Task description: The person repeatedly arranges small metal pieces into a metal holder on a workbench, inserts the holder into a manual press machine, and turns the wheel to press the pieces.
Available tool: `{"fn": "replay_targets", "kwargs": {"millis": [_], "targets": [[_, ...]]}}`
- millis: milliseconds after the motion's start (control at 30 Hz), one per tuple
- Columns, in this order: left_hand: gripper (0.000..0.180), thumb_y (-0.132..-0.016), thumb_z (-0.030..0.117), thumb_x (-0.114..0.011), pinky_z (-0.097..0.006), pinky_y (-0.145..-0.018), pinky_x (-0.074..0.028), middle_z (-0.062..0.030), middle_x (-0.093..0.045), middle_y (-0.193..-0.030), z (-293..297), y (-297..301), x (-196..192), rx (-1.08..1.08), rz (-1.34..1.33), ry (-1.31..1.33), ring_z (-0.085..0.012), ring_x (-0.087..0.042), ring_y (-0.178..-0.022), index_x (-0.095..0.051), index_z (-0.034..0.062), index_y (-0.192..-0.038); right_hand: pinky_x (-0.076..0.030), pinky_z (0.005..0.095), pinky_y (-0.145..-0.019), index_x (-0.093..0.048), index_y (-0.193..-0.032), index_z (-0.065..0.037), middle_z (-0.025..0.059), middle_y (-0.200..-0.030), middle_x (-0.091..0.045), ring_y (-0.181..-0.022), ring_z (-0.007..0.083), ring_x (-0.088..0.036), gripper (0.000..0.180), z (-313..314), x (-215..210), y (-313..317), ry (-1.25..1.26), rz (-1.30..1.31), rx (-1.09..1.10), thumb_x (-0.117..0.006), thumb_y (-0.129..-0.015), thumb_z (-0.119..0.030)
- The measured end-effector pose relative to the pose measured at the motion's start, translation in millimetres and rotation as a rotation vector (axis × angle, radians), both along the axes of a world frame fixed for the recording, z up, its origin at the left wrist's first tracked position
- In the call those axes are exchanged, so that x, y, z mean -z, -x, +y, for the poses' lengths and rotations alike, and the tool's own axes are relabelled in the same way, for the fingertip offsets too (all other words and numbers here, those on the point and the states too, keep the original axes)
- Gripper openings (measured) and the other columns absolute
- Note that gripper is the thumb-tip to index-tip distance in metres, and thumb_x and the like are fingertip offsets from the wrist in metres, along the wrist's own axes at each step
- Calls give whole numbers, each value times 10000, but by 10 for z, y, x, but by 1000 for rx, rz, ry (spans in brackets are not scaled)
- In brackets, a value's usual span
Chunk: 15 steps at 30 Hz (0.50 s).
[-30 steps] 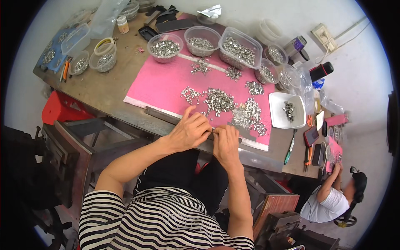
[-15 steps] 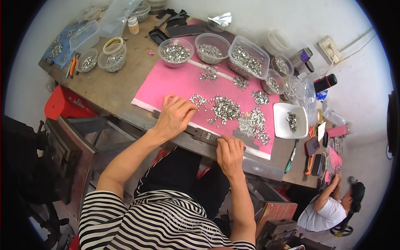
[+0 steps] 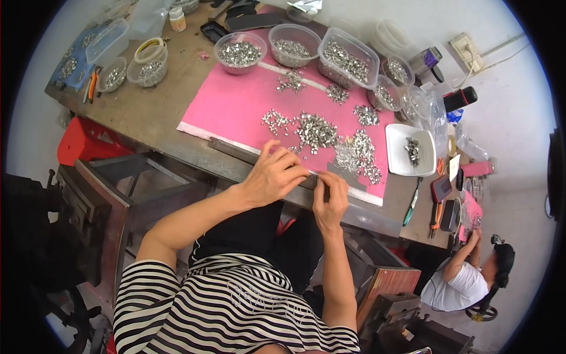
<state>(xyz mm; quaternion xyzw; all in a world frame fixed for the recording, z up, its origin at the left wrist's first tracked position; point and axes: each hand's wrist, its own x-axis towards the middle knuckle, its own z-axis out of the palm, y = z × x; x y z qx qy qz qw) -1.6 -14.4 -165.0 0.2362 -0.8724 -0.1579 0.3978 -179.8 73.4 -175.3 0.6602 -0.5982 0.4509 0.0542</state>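
Small metal piece pinched at the counter's near edge

A tiny silver clip, light, stiff and slippery, is clamped between the left hand and right hand by its ends, below the pink mat; its shape is hidden by fingertips.

A worn wooden table carries everything. A pink mat covers its middle, its near edge at six o'clock along the table's front. At twelve o'clock stand three clear tubs of small metal parts. At ten o'clock sit small round bowls, orange-handled pliers and a clear box. At three o'clock lies a white tray, with pens and dark flat cases toward four o'clock. A black case lies at the far edge.
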Motion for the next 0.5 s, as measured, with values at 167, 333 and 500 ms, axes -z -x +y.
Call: {"fn": "replay_targets", "kwargs": {"millis": [167,333,500], "targets": [[145,-819,175,-756,-534,-1049,-360,-4,-650,-973,77,59,133,-57,55,61,-205,-586,-998,-761,128,-956,-467,400,-849,-650,-1024,-10,130,-1015,-688,-935,301,-658,217,12,43,-9,-7,-21,27,-688,-828,73],[139,-800,149,-768,-545,-1063,-348,-2,-672,-994,105,50,165,-47,37,106,-210,-598,-1011,-763,130,-938,-465,401,-859,-652,-1026,-10,130,-1017,-687,-945,299,-659,211,32,51,-23,-15,-17,52,-686,-834,70],[133,-803,118,-760,-552,-1074,-333,-4,-679,-993,123,110,77,-48,24,51,-222,-606,-1002,-736,122,-933,-468,380,-820,-658,-995,-26,121,-1003,-699,-895,295,-652,158,-1,26,-40,13,-27,67,-688,-861,52]]}}
